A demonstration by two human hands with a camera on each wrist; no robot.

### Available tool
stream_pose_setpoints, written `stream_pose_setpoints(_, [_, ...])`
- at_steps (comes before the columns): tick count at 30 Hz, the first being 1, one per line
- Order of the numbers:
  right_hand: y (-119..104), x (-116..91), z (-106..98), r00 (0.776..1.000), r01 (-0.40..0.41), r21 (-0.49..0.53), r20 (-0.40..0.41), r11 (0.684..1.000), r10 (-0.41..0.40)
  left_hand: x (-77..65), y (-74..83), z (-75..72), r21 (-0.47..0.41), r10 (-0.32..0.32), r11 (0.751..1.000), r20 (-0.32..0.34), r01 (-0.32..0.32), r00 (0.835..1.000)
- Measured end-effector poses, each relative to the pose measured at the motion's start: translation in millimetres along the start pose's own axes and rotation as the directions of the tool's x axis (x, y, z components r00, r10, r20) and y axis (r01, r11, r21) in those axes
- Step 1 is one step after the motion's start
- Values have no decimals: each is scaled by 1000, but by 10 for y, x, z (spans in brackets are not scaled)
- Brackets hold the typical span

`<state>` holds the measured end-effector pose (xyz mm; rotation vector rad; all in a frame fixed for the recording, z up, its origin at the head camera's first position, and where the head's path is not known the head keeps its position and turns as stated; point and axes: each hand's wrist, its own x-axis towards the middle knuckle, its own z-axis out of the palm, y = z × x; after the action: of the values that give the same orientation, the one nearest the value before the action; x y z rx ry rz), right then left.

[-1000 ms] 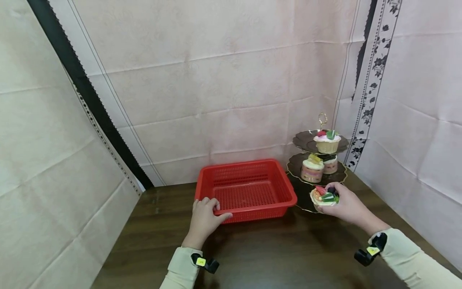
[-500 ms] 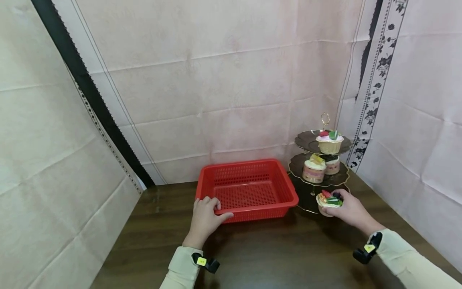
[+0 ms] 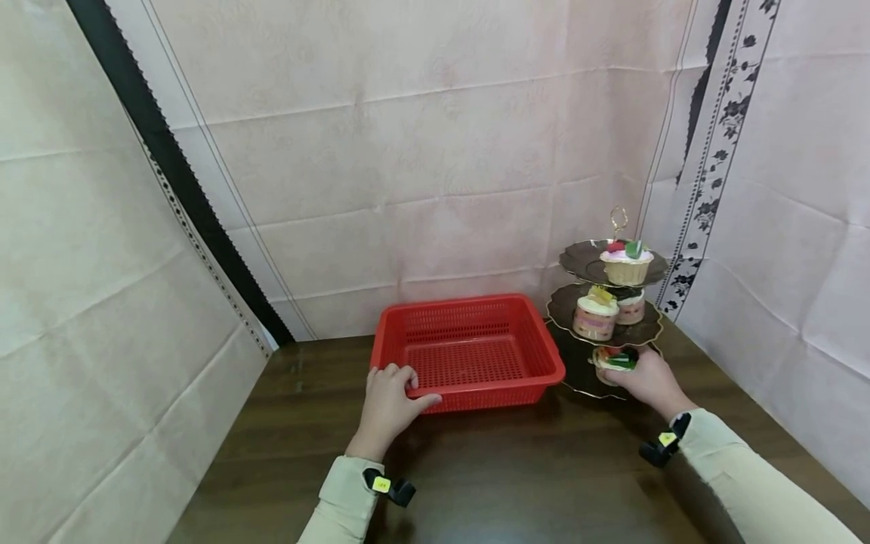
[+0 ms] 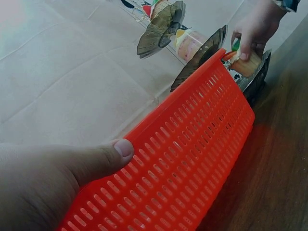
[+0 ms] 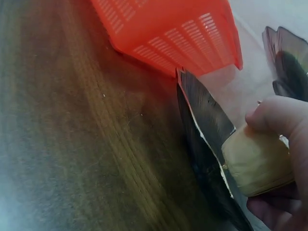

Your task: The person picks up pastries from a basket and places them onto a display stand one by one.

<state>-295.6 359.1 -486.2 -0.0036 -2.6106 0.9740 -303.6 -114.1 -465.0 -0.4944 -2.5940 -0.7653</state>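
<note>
My left hand (image 3: 387, 406) grips the near-left rim of a red plastic basket (image 3: 485, 397); its thumb (image 4: 107, 160) lies along the outer side in the left wrist view. My right hand (image 3: 650, 381) holds a fruit-topped cupcake (image 3: 607, 372) at the lowest tier (image 3: 576, 369) of a dark, gold-edged cake stand. The middle tier partly covers the cupcake's top in the head view. In the right wrist view, thumb and fingers pinch the cupcake's pale side (image 5: 256, 159), tilted close beside the plate (image 5: 207, 120). Whether its base touches the plate I cannot tell.
Two layered cakes (image 3: 594, 320) sit on the middle tier (image 3: 561, 308). A cupcake with red and green topping (image 3: 626, 267) stands on the top tier (image 3: 578, 261). Pale cloth walls (image 3: 442, 151) enclose the brown wooden table (image 3: 503, 468) at the back and sides.
My right hand has first drawn slightly right and nearer, then moved forward, bringing the cupcake in under the middle tier's edge. My left hand has stayed on the basket rim.
</note>
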Motion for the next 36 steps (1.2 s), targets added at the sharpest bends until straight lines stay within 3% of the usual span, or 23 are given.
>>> stream_pose_setpoints(7, [84,38,91,999,-35,-54,32,998,37,2,-6,17,22,9,1000,7,-9,1000])
stream_pose_setpoints(25, [50,134,167,987,-117,-29,110,993,120,3,-21,4,19,18,1000,-8,-18,1000])
stream_pose_setpoints(28, [67,118,154,993,-79,2,85,997,79,8,-24,12,19,9,1000,-4,-9,1000])
stream_pose_setpoints(31, [61,44,123,1000,0,14,2,1000,0,12,-23,37,25,9,1000,-7,-9,1000])
stream_pose_setpoints(36, [-82,-267,78,988,64,-130,-129,989,-81,-3,-18,58,29,27,999,-11,-27,1000])
